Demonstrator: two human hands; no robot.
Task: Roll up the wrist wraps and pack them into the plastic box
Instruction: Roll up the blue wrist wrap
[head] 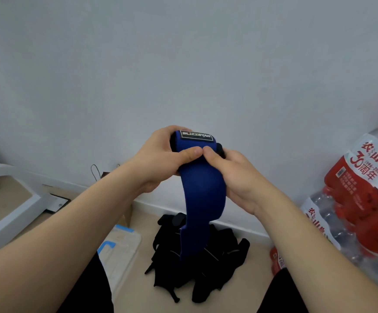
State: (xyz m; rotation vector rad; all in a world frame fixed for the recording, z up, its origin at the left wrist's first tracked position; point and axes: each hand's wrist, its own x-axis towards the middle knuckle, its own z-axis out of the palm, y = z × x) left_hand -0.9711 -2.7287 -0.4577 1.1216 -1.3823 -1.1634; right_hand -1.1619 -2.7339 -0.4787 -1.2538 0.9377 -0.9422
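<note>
Both hands, left (161,154) and right (233,175), pinch the soft, floppy blue wrap (200,195) at its rolled top, best gripped there.

Soft, even, cool daylight; shadows faint; wide-angle bending at the edges; slight overall softness; no glare.

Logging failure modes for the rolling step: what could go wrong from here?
1. The left hand and right hand pin the started roll of the blue wrap mainly by the thumbs; a slip could let it unwind.
2. Its loose tail hangs down toward the pile of black wraps and may snag there, skewing the roll.
</note>
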